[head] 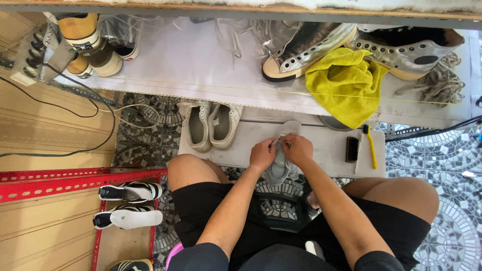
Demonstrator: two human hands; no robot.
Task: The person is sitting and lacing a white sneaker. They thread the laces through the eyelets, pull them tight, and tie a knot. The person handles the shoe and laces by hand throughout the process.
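Two bare hands are brought together over a pale grey shoe that is held at the near edge of a low white board, between the person's bare knees. The left hand is closed around the shoe's upper from the left side, its fingers curled and pressed to the material. The right hand is placed just beside it, touching it, with thumb and forefinger pinched on a thin white lace at the top of the shoe. The shoe's toe is pointed away from the person and partly hidden by both hands. On the same board, to the left, a pair of white sneakers is set side by side, openings up. To the right, well apart from the hands, a dark block brush and a yellow-handled brush are laid next to each other. Behind the board, a long white shelf is seen carrying two silver high-top shoes, a crumpled yellow cloth lying against them, and a heap of loose beige laces. At lower left, black-and-white shoes are stood on a red metal rack. A mosaic tile floor is visible underneath.
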